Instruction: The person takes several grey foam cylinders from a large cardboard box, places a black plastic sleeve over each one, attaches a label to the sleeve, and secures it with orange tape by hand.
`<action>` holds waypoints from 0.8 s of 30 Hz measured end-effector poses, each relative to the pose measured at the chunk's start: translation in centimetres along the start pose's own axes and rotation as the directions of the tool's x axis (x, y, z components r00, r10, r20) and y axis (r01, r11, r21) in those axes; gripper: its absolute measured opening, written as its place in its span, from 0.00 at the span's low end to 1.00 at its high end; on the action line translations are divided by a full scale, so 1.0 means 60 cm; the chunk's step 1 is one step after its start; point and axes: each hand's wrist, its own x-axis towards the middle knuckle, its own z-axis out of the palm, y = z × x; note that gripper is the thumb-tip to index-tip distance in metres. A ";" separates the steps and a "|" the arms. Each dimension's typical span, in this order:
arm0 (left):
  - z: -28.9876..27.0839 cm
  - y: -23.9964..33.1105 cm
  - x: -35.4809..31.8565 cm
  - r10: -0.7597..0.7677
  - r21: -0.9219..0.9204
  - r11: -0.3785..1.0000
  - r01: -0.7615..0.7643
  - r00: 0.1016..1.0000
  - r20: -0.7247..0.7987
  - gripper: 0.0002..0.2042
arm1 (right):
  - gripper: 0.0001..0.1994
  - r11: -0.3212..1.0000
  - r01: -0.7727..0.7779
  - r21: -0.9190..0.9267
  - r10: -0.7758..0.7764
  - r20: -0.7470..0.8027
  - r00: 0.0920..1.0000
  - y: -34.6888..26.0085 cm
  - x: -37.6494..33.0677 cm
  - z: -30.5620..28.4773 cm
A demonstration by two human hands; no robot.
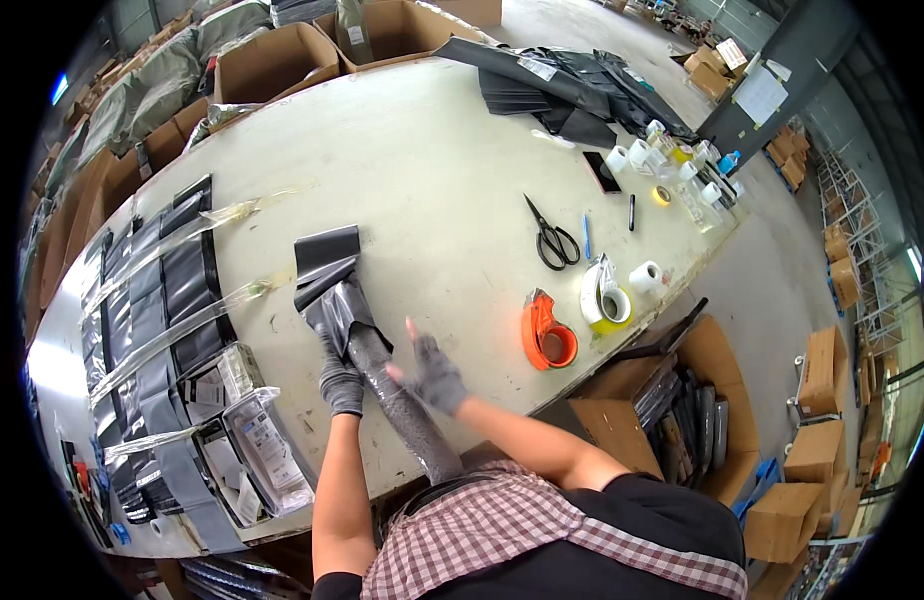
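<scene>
A long dark bundle in bubble wrap (400, 412) lies slantwise on the table, its near end against my apron. The far end is inside a black plastic mailing bag (339, 292), whose flat end points away from me. My left hand (342, 383), in a grey glove, closes on the bag's left edge beside the bundle. My right hand (434, 375), gloved with bare fingertips, is just right of the bundle with its fingers apart. Its lower fingertips are at the wrap's edge; I cannot tell if they touch.
Left are taped-down stacks of black bags (187, 285) and trays of papers (267, 445). Right are scissors (552, 240), an orange tape dispenser (548, 335), a white one (604, 300), a label roll (645, 277) and a phone (602, 172). Cartons (277, 65) line the far edge.
</scene>
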 end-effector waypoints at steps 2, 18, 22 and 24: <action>0.036 -0.026 0.015 -0.001 -0.189 0.982 -0.019 0.995 -0.103 0.39 | 0.25 0.991 0.132 -0.019 -0.133 -0.238 0.962 0.073 0.101 0.096; 0.001 -0.006 -0.139 0.146 0.059 0.972 -0.227 0.782 0.606 0.14 | 0.12 0.928 0.233 0.290 -0.340 0.406 0.848 0.137 -0.141 -0.011; -0.063 0.047 -0.102 0.087 0.094 0.964 -0.249 0.630 0.772 0.20 | 0.14 0.839 -0.147 0.524 -0.216 0.569 0.794 0.141 -0.085 0.128; -0.098 0.012 -0.096 0.092 0.098 0.955 -0.279 0.596 0.798 0.17 | 0.12 0.819 -0.083 0.568 -0.338 0.593 0.731 0.074 -0.059 0.112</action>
